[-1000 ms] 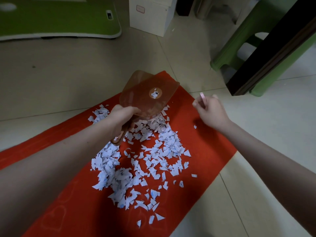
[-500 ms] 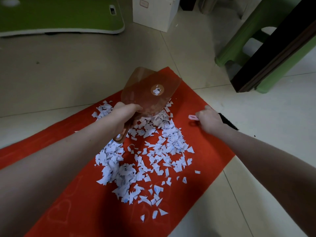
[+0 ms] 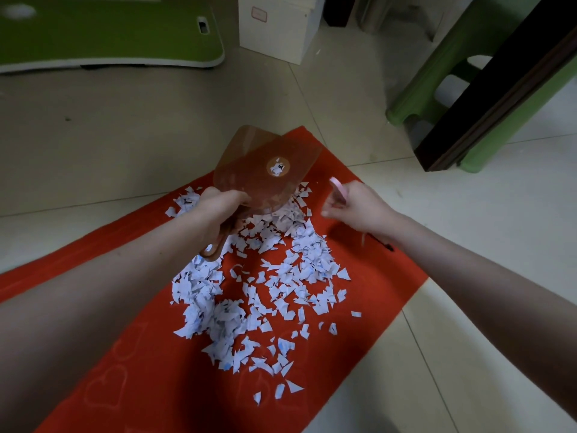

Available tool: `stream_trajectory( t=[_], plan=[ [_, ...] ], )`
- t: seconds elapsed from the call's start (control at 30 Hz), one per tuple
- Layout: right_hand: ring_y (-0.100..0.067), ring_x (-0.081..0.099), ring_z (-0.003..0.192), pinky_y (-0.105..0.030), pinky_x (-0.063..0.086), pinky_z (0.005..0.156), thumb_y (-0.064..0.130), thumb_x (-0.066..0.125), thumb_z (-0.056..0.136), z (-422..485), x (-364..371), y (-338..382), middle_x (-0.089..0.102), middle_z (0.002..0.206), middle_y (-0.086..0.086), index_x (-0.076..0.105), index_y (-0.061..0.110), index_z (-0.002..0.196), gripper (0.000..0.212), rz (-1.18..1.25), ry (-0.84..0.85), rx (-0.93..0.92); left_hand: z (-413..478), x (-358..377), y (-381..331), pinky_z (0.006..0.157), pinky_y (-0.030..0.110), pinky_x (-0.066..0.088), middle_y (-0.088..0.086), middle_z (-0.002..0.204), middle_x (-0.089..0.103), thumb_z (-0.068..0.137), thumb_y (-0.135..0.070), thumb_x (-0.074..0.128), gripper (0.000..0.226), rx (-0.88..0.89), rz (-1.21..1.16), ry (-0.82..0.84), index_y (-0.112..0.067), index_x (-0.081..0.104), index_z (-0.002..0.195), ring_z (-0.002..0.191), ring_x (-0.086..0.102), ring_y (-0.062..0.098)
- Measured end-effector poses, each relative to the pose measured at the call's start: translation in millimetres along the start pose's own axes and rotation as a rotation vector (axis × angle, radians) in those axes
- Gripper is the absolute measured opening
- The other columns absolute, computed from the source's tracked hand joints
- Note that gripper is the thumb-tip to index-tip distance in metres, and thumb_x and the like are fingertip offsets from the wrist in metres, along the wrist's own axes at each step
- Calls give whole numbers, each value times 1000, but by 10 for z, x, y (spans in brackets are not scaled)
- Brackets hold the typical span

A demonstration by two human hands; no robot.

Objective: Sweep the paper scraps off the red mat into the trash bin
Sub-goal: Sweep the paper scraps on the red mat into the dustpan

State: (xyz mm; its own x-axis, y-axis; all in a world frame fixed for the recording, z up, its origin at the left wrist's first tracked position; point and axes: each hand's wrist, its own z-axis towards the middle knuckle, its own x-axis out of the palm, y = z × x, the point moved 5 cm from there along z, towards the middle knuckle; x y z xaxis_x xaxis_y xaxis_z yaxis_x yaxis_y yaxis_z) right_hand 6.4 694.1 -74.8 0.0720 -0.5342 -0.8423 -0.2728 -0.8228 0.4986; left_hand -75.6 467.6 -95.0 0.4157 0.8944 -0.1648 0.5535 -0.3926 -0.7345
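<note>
Several white paper scraps [image 3: 265, 295] lie in a loose heap on the red mat [image 3: 162, 385]. My left hand [image 3: 218, 210] grips the handle of a translucent brown dustpan [image 3: 268, 170], which is tilted up over the far end of the heap. My right hand [image 3: 359, 207] holds a small brush by its pink handle [image 3: 338, 187]; dark bristles [image 3: 382, 242] show below my wrist, just right of the scraps. No trash bin is in view.
The mat lies on a pale tiled floor [image 3: 468, 307]. A green stool [image 3: 437, 89] and a dark wooden leg [image 3: 499, 82] stand at the right back. A white box [image 3: 274, 26] and a green board [image 3: 103, 29] lie at the back.
My right hand dipped to the mat's right edge, took up the brush, and has come back toward the scraps. The dustpan in my left hand stayed tilted in place.
</note>
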Motion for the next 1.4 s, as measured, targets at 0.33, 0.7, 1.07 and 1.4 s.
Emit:
stream_trajectory(
  t=[0.33, 0.7, 1.07, 1.4],
  plan=[
    [0, 60, 77, -15, 43, 67, 15, 72, 83, 21, -28, 482, 68, 86, 6, 74, 19, 88, 7, 276, 130, 5, -70, -237, -53, 41, 20, 37, 11, 61, 52, 91, -8, 53, 12, 26, -48, -60, -2, 50, 81, 41, 44, 17],
    [-3, 59, 80, -25, 45, 79, 39, 28, 103, 41, -306, 362, 62, 83, 12, 66, 17, 110, 45, 412, -148, -26, -54, -323, -51, 35, 16, 34, 11, 63, 52, 90, -8, 55, 8, 47, -51, -74, -1, 54, 85, 34, 42, 14],
    [-21, 57, 57, -35, 41, 55, 36, 59, 89, 239, -441, -172, 67, 66, -19, 70, 2, 80, 37, 159, -528, 50, -33, -257, -79, 37, 17, 34, 11, 66, 53, 90, -7, 55, 12, 29, -77, -75, -4, 52, 79, 39, 42, 14],
    [-22, 37, 46, -32, 30, 51, 46, 57, 91, 660, -68, -213, 40, 45, -4, 43, 9, 54, 54, 79, -385, 93, 79, -210, -18, 44, 24, 36, 10, 62, 53, 90, -9, 55, 16, 8, -116, -63, -3, 52, 76, 41, 44, 16]
  ],
)
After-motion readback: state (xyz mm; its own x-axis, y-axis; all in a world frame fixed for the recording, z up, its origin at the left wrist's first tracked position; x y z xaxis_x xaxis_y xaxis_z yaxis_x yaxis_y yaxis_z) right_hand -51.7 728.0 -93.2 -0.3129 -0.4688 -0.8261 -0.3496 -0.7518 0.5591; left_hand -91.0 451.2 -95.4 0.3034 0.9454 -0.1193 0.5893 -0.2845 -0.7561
